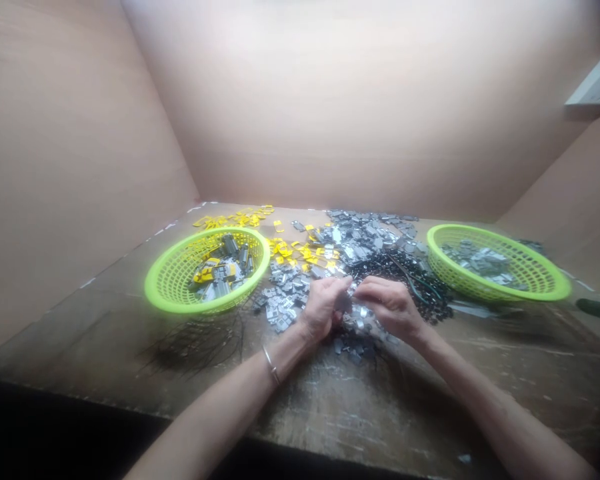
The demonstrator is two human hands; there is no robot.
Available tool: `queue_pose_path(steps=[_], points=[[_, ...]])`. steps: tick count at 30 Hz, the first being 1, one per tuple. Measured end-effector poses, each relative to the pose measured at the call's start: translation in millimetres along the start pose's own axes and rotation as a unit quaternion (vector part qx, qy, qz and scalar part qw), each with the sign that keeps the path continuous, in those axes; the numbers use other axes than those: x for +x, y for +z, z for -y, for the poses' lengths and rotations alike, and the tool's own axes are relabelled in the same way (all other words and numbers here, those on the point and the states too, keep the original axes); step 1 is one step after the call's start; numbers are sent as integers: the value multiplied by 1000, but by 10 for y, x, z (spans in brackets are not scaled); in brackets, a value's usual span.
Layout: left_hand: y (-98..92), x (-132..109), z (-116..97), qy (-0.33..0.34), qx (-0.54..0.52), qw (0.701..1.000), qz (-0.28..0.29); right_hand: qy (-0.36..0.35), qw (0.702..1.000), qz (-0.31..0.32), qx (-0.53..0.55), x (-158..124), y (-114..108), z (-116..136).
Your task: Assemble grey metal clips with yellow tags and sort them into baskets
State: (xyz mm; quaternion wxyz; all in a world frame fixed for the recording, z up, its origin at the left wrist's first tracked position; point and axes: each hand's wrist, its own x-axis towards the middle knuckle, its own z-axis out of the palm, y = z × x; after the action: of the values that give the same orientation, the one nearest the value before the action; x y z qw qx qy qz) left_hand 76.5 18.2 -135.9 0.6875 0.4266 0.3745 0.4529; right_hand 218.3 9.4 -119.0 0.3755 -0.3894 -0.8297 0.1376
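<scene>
On a worn wooden table [325, 420], a left green basket [180, 250] and a right green basket [505, 293] flank heaped grey metal clips [285, 293] and black wires [400, 273]. The left hand [323, 308] and right hand [390, 308] meet over them, fingers narrowly curled; what they hold cannot be told.

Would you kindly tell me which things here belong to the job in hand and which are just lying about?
In use: left hand, right hand, small grey metal parts, thin black wires.
Lying about: flat yellow tags, two lime-green plastic baskets, dark green tool handle.
</scene>
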Motion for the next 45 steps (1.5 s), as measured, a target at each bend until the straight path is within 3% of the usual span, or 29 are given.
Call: queue_pose_path(steps=[8, 16, 22, 25, 29, 31, 33, 36, 38, 40, 42, 45], points=[[36, 36, 47, 36, -34, 994, -94, 6, 1000, -20, 4, -6, 108, 13], [6, 39, 71, 52, -21, 991, -117, 108, 992, -36, 55, 13, 149, 66], [42, 25, 29, 44, -30, 989, -135, 114, 993, -38, 19, 11, 151, 77], [38, 21, 21, 51, -50, 990, -123, 125, 991, -48, 4, -6, 166, 71], [-1, 29, 13, 52, -77, 993, -75, 75, 994, -78, -31, -16, 172, 71], [-26, 36, 4, 49, -81, 994, -50, 83, 993, -79, -10, -8, 153, 83], [-47, 39, -9, 47, -76, 996, -23, 146, 985, -63, 64, 8, 121, 97], [-60, 34, -25, 33, -47, 998, 29, 269, 934, -36, 231, 30, 69, 88], [-54, 26, -26, 22, -29, 998, 59, 312, 900, -50, 299, 35, 50, 54], [-40, 20, -20, 11, -22, 997, 75, 328, 889, -76, 311, 26, 48, 15], [-23, 19, -13, -8, -14, 997, 70, 322, 898, -89, 287, 9, 60, -9], [-6, 29, -14, -38, 1, 998, 40, 236, 949, -93, 185, -27, 91, -8]])
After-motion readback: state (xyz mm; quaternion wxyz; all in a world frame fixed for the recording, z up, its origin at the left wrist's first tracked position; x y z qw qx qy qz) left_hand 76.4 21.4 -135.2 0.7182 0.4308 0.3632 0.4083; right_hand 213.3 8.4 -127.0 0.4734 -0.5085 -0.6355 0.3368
